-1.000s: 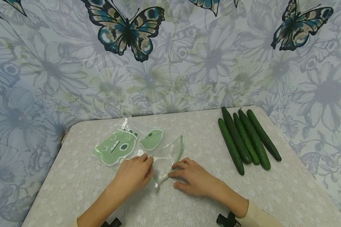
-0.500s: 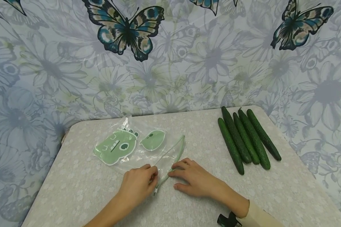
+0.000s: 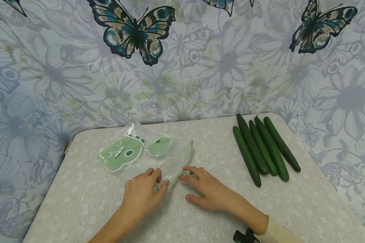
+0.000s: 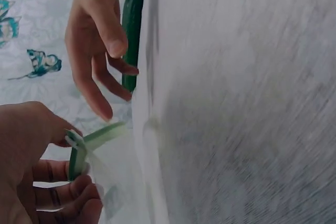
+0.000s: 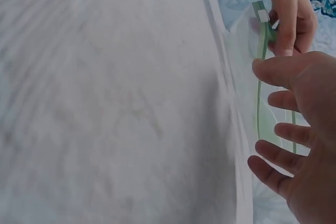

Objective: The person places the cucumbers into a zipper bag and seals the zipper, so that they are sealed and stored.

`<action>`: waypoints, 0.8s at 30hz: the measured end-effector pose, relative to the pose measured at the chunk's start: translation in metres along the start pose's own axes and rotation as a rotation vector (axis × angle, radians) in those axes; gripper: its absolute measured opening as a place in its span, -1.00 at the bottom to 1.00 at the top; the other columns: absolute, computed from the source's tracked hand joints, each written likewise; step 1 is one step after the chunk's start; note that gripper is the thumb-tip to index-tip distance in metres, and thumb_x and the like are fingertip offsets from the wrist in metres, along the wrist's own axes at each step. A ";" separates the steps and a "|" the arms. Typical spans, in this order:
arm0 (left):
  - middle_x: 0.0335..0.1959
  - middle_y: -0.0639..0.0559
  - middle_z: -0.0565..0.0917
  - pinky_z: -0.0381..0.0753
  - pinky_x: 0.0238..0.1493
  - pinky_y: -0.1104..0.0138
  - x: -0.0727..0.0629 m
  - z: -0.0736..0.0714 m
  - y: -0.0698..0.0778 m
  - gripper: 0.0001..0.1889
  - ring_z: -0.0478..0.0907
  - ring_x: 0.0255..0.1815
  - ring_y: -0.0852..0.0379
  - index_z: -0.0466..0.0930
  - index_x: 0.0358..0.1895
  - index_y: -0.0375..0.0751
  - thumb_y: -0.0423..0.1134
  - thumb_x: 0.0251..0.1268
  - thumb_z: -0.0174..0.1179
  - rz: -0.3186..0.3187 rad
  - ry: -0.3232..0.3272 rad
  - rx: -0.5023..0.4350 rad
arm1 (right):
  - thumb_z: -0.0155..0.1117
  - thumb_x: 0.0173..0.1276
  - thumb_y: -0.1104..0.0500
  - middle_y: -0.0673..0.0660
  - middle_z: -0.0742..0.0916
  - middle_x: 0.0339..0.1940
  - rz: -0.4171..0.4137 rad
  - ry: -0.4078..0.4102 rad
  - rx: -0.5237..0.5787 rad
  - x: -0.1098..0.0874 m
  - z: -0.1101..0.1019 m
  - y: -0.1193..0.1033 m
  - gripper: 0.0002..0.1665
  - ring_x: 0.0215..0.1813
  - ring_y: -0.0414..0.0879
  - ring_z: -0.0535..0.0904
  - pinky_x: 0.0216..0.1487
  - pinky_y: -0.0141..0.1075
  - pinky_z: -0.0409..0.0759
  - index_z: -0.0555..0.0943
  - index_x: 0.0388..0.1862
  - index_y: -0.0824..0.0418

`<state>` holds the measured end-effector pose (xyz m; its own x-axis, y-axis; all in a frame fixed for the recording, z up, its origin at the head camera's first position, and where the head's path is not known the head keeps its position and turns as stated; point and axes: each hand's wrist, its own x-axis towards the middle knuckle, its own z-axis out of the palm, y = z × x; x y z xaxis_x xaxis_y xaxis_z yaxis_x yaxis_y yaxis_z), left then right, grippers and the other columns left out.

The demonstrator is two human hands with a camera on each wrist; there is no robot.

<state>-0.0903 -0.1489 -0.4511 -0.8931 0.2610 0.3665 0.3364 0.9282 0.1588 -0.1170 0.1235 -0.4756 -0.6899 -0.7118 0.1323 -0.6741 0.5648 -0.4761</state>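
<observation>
A clear zip bag (image 3: 120, 153) with green cartoon prints lies on the table, its green-edged mouth toward me and its two edges parted. My left hand (image 3: 141, 194) holds the near corner of that mouth. In the left wrist view, its thumb and fingers close round the green zip strip (image 4: 79, 158). A white slider (image 5: 263, 15) sits near the same corner in the right wrist view. My right hand (image 3: 205, 189) is relaxed, its fingers spread and their tips right at the green edge farther along.
Several cucumbers (image 3: 245, 157) lie side by side at the back right of the cloth-covered table (image 3: 79, 202). A wall covering (image 3: 185, 84) with flowers and butterflies stands behind the table's far edge.
My left hand first came nearer me along the bag's mouth, then shifted a little left and away. Over the last half second the bag slid slightly left and back. The right hand barely moved.
</observation>
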 end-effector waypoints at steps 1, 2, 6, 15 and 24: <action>-0.57 0.29 0.40 0.15 -0.67 0.42 0.002 -0.001 -0.002 -0.67 0.20 -0.68 0.33 0.47 -0.43 0.06 -0.02 0.25 0.50 -0.002 0.011 -0.014 | 0.36 0.57 -0.13 0.05 0.38 0.71 0.006 0.012 0.003 -0.001 -0.002 0.000 -0.25 0.60 0.05 0.44 0.47 0.06 0.60 0.40 0.66 -0.16; -0.57 0.29 0.42 0.16 -0.66 0.42 0.003 -0.002 -0.003 -0.67 0.21 -0.68 0.33 0.47 -0.45 0.06 -0.06 0.25 0.50 -0.006 0.022 -0.026 | 0.36 0.57 -0.13 0.04 0.38 0.72 0.016 0.021 0.007 -0.003 -0.004 0.000 -0.25 0.61 0.04 0.43 0.47 0.06 0.60 0.39 0.67 -0.17; -0.56 0.27 0.48 0.22 -0.63 0.41 0.007 -0.006 -0.008 -0.70 0.26 -0.66 0.34 0.50 -0.45 0.07 -0.15 0.18 0.52 -0.032 0.036 -0.071 | 0.34 0.57 -0.15 -0.01 0.36 0.73 0.073 0.047 0.006 -0.012 -0.013 0.003 -0.26 0.66 0.00 0.38 0.53 0.09 0.55 0.39 0.66 -0.23; -0.56 0.25 0.55 0.33 -0.55 0.42 0.013 -0.013 -0.019 -0.85 0.38 -0.62 0.39 0.66 -0.29 -0.02 -0.29 0.11 0.44 -0.069 0.075 -0.160 | 0.43 0.51 -0.13 0.05 0.44 0.67 0.240 0.171 -0.104 -0.046 -0.035 0.018 -0.22 0.53 0.02 0.55 0.24 0.06 0.73 0.43 0.64 -0.11; -0.51 0.18 0.59 0.39 -0.50 0.40 0.016 -0.015 -0.022 -0.76 0.44 -0.55 0.35 0.75 -0.08 -0.12 -0.28 0.16 0.42 -0.098 0.021 -0.207 | 0.46 0.48 -0.10 0.15 0.70 0.22 0.505 0.335 -0.174 -0.089 -0.063 0.037 -0.29 -0.02 -0.02 0.70 -0.13 -0.12 0.69 0.56 0.49 0.15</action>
<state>-0.1073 -0.1692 -0.4353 -0.9188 0.1652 0.3586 0.3047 0.8741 0.3782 -0.0972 0.2338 -0.4499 -0.9606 -0.1861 0.2066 -0.2572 0.8767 -0.4064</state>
